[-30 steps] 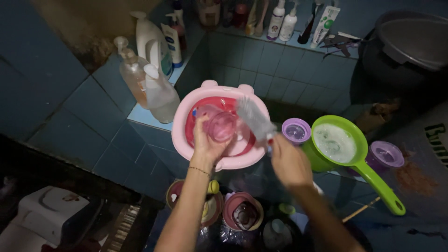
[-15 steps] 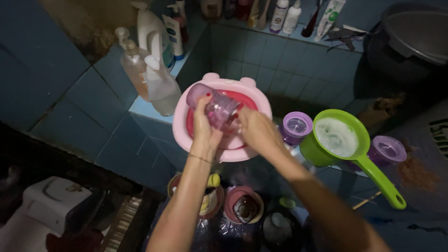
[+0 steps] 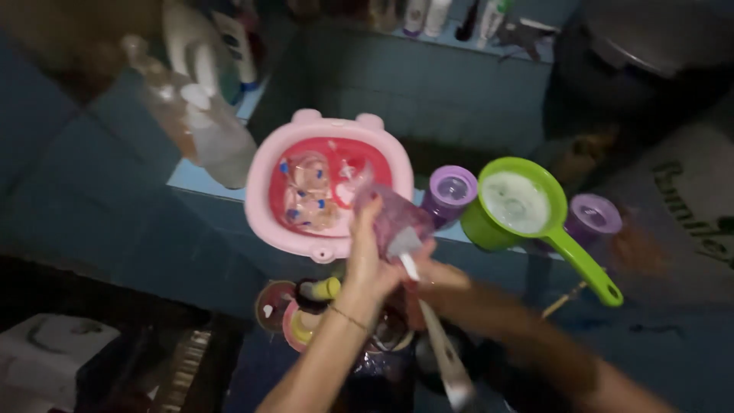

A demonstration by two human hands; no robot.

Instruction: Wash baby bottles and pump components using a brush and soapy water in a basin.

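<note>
Both hands scrub: left hand (image 3: 367, 256) grips pink cup (image 3: 397, 218); right hand (image 3: 440, 279) grips bottle brush (image 3: 417, 268), needing deeper strokes inside.

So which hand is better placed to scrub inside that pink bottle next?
The right hand, probably. It holds the brush, whose bristle end is already at the bottle. The left hand is wrapped around the bottle, steadying it beside the pink basin.
</note>
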